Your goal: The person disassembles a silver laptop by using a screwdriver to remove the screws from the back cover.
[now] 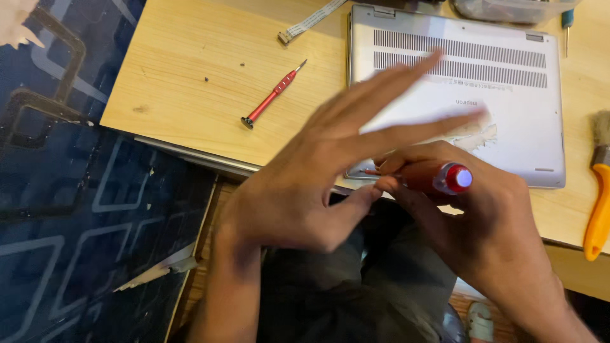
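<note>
My right hand (pixel 489 216) has its fingers curled tight around a red screwdriver with a round plastic handle (pixel 438 178). The handle end points up at me, and the thin metal tip pokes out to the left, just at the near edge of the flat silver laptop (pixel 508 121). The laptop lies upside down on the light wooden desk (pixel 190 82), with its long air slots on top.

My left hand (pixel 305 184) is open and holds nothing. Its fingers are spread out straight over the laptop, and its thumb comes close to the red handle. The fingertips look blurry, so I cannot tell if they touch the laptop.

Farther left on the desk lies a small thin red screwdriver with a metal tip (pixel 273 95), well apart from both hands. A flat grey ribbon cable (pixel 309 22) sits near the far edge. At the right side is a brush with an orange handle (pixel 599 203). A dark blue patterned floor mat (pixel 70 209) is on my left.
</note>
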